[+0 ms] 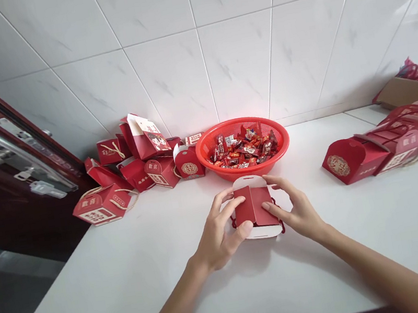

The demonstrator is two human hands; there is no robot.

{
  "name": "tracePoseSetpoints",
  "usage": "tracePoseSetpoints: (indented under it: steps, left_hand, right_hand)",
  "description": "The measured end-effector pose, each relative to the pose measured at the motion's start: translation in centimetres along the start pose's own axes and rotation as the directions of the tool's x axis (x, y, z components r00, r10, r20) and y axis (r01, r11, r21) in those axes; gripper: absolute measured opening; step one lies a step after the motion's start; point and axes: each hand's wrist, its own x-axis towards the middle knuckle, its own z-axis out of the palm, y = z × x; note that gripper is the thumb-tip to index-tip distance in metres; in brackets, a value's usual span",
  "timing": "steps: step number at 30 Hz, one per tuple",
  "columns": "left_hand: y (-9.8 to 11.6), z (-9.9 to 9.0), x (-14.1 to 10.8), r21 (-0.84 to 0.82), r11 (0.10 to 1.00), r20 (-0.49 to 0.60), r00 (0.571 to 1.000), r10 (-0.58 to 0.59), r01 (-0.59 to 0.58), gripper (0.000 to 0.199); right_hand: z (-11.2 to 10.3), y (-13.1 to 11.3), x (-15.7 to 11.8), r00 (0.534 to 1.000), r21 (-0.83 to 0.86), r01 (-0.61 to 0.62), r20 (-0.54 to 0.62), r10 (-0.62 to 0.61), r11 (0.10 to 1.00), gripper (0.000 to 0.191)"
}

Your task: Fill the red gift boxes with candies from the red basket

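Observation:
A small red paper box [254, 205] sits on the white table in front of me, its two red inner flaps folded over the top. White rounded flaps stand out at its far and near ends, and dark red cord shows at both sides. My left hand [224, 228] rests around the box's left side, fingers spread, with fingertips on the left flap and the thumb at the near edge. On the right side, my right hand [294, 206] has its thumb on the right flap and its fingers at the far corner. Behind the box stands a red basket [210, 164] of wrapped candies [247, 149].
Several red gift boxes [99, 203] are piled at the back left, beside a dark door [4, 194]. At the right is a row of red boxes [355, 157], with a cardboard box [413, 92] behind it. A tiled wall [166, 84] borders the table [132, 274].

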Motion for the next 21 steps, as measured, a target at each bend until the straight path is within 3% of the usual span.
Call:
tracePoseSetpoints:
  steps: [8, 15, 17, 21]
  left_hand:
    - [-0.2, 0.0, 0.0, -0.084, 0.996, 0.071, 0.997, 0.007, -0.001, 0.079]
    - [-1.0, 0.2, 0.1, -0.111, 0.994, 0.066, 0.998, -0.011, 0.018, 0.088]
    - [-1.3, 0.3, 0.1, -0.122, 0.993, 0.059, 0.998, 0.01, -0.003, 0.086]
    - [-1.0, 0.4, 0.2, -0.108, 0.994, -0.002, 1.0, -0.013, 0.013, 0.064]
  right_hand:
    - [0.2, -0.1, -0.1, 1.0, 0.03, 0.021, -0.003, -0.021, 0.999, 0.037]
    - [0.5, 0.1, -0.4, 1.0, 0.046, 0.011, -0.009, -0.011, 0.999, 0.031]
    - [0.5, 0.0, -0.4, 1.0, 0.052, 0.006, -0.009, -0.006, 0.999, 0.03]
    - [0.6, -0.2, -0.4, 1.0, 0.078, -0.014, -0.002, 0.014, 0.997, 0.027]
